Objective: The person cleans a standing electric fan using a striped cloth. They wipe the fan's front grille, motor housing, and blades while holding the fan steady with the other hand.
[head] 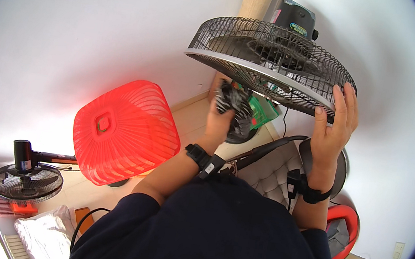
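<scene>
A large electric fan with a black wire grille (240,38) and a silver rim stands before me by the wall corner. Behind the grille sits its black motor housing (295,16). My right hand (332,131) touches the right edge of the grille, fingers spread on the outside and thumb by the rim. Below the grille, my left hand (218,125) grips a bunched dark cloth (234,105) with light stripes, blurred in the view. Just past the cloth is a green plastic item (261,111), partly hidden. Black bands with small devices are strapped on both wrists.
A red plastic basket (135,135) stands to my left. Farther left is a smaller black fan (26,183). A tufted grey seat (273,170) lies under my arms, with a dark tube (268,148) across it. A red-rimmed item (349,237) is at the right.
</scene>
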`<state>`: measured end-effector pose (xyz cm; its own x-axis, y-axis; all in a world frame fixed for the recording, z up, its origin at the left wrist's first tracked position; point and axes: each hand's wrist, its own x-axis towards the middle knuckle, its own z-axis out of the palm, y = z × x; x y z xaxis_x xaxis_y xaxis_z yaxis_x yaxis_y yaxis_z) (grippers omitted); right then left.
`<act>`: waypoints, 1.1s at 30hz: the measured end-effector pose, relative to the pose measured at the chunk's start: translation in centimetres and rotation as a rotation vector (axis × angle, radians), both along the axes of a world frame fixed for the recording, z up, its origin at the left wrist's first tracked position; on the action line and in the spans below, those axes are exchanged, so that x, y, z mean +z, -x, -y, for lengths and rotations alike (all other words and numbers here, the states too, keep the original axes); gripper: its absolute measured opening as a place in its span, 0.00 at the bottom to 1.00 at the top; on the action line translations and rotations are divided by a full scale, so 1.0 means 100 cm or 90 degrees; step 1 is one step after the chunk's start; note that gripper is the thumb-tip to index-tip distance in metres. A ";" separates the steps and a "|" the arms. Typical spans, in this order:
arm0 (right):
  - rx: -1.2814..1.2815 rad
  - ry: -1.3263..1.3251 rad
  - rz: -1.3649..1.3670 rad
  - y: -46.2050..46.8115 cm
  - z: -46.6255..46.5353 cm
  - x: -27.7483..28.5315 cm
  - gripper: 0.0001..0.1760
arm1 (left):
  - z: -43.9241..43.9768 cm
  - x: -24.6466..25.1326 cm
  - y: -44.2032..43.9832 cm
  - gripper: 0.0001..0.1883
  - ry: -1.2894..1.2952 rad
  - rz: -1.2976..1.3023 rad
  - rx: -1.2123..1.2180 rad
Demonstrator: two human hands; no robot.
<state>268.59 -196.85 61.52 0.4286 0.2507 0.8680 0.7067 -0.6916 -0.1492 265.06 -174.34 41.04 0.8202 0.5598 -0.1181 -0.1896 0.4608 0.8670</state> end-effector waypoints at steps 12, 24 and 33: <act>-0.013 -0.018 0.029 0.004 -0.008 -0.003 0.26 | -0.004 0.021 -0.038 0.36 -0.029 0.008 0.048; -0.007 -0.014 0.006 0.006 -0.006 -0.001 0.27 | -0.068 0.021 -0.055 0.40 0.097 -0.019 0.135; -0.003 -0.013 0.034 0.005 -0.006 -0.001 0.26 | -0.014 -0.021 -0.050 0.35 -0.038 -0.019 -0.087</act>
